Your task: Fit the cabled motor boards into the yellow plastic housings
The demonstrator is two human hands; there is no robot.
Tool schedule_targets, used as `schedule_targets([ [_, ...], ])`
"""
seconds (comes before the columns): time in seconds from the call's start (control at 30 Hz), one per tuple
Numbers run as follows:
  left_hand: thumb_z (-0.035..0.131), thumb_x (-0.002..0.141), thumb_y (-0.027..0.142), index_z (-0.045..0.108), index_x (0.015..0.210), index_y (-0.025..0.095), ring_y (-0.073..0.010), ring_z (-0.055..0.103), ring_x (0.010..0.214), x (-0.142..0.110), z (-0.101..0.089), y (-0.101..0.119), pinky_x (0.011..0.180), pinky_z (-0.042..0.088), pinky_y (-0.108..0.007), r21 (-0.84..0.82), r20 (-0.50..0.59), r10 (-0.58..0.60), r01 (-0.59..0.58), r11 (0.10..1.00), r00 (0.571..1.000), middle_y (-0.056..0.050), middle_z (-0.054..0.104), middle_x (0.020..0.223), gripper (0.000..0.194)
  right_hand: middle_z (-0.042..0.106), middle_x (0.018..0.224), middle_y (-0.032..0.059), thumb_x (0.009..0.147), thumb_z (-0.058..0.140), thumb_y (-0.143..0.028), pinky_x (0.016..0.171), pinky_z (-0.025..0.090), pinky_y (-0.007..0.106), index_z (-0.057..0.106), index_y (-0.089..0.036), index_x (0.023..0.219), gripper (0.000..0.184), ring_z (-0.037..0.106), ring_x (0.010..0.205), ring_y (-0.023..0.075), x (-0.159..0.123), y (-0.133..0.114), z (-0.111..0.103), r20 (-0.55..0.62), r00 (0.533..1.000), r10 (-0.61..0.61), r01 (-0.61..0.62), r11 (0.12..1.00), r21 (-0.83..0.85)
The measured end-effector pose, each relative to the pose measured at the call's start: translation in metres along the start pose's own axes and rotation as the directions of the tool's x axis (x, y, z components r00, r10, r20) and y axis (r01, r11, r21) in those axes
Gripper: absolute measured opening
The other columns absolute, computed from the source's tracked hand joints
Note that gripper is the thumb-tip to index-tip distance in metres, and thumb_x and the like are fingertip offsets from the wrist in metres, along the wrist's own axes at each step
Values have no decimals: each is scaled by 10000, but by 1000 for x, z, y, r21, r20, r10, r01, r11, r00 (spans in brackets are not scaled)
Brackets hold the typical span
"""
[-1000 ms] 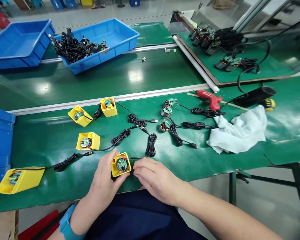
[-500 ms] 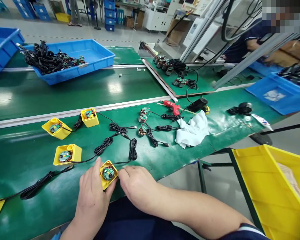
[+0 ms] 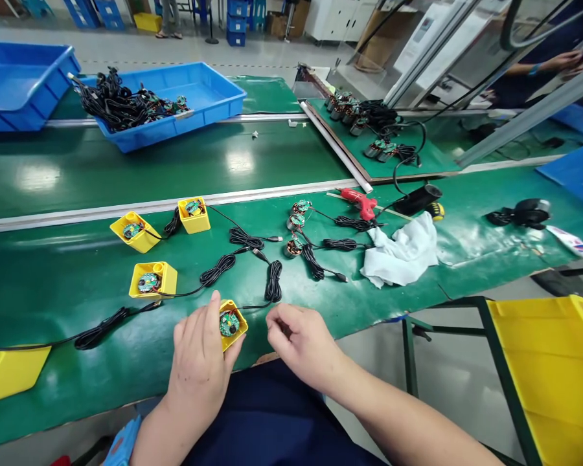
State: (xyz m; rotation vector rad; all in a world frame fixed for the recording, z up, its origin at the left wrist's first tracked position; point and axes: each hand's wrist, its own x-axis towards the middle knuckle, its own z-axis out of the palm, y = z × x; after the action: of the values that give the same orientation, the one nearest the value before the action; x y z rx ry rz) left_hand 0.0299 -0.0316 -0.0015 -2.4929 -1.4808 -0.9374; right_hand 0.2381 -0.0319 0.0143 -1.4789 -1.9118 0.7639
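Note:
My left hand [image 3: 199,353] is wrapped round a small yellow plastic housing [image 3: 243,325] near the table's front edge. Inside the housing's open top sits a round green circuit board [image 3: 228,323], and its black cable leads right to a coiled bundle [image 3: 273,281]. My right hand [image 3: 298,333] is just right of the housing, apart from it, with its fingers curled together; whatever lies within them is hidden. To the left are more yellow housings with boards, among them one housing [image 3: 170,283] with its cable stretched toward the middle. Three small motors with boards [image 3: 295,222] stand beyond my right hand.
A red glue gun [image 3: 359,202], a black tube [image 3: 420,199] and a pale cloth [image 3: 401,252] lie on the right. A blue tray [image 3: 214,97] of cabled boards stands at the back. Below right is a yellow bin [image 3: 548,362]. A co-worker's arms [image 3: 544,65] show at upper right.
My view has swung right, then partly back left. My right hand has drawn slightly away from the housing. My left hand keeps holding the housing, which has turned a little.

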Motion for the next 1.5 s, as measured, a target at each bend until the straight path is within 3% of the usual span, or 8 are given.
schedule_targets([
  [0.17,647,1003,200,218,1618,-18,-295,684,1011,8,-4,12,840,461,-399,90,29,77,-80,993,997,-222,714,1141,781,655,729,8,959,530,-144,614,447,250,633,-197,880,140,593,622,141,-6,-10,8,65,998,20,-26,995,98],
  [0.4,569,1009,73,188,1635,-3,-296,682,1017,19,-3,29,830,437,-396,158,81,160,-171,972,984,-182,741,1110,736,612,667,6,988,516,-138,577,389,273,524,-208,760,239,561,571,148,-7,-8,18,105,987,120,-105,985,-136],
  [0.57,569,1002,73,216,1625,-21,-314,673,1031,19,0,32,838,434,-413,156,117,187,-204,967,975,-199,736,1159,722,637,681,30,969,511,-139,559,333,318,559,-194,818,168,567,562,173,-13,-2,28,78,997,14,15,932,-361],
  [0.67,566,1017,105,171,1644,6,-303,673,1045,21,0,32,846,434,-400,145,115,173,-189,971,978,-197,730,1171,747,648,705,35,931,496,-109,566,337,319,561,-196,835,144,578,577,177,-17,4,30,69,997,-42,66,915,-397],
  [0.9,638,1004,192,144,1647,6,-299,670,1038,24,-2,27,835,431,-396,149,129,133,-151,977,983,-220,706,1192,833,600,704,14,999,420,-152,588,399,294,494,-221,820,205,544,579,160,-24,20,17,-15,999,39,-40,990,-136],
  [1.03,685,974,197,166,1634,-26,-308,662,1031,23,-1,26,836,437,-402,165,134,131,-152,975,982,-230,699,1182,868,622,754,5,1002,460,-125,639,448,263,540,-213,881,170,581,644,148,-23,19,13,19,996,86,-87,992,90],
  [1.13,663,985,183,165,1633,-26,-307,660,1028,24,-1,27,826,435,-403,166,142,137,-160,973,980,-231,699,1183,844,646,777,13,1006,482,-108,664,465,263,591,-198,940,156,613,681,155,-20,15,13,69,994,85,-92,989,119],
  [1.5,554,1014,95,112,1632,-48,-297,667,1011,33,5,40,820,440,-409,184,154,207,-234,955,966,-210,726,1122,774,674,738,38,964,517,-77,579,327,313,594,-167,865,155,567,585,169,-5,2,5,311,936,165,-51,938,-343],
])
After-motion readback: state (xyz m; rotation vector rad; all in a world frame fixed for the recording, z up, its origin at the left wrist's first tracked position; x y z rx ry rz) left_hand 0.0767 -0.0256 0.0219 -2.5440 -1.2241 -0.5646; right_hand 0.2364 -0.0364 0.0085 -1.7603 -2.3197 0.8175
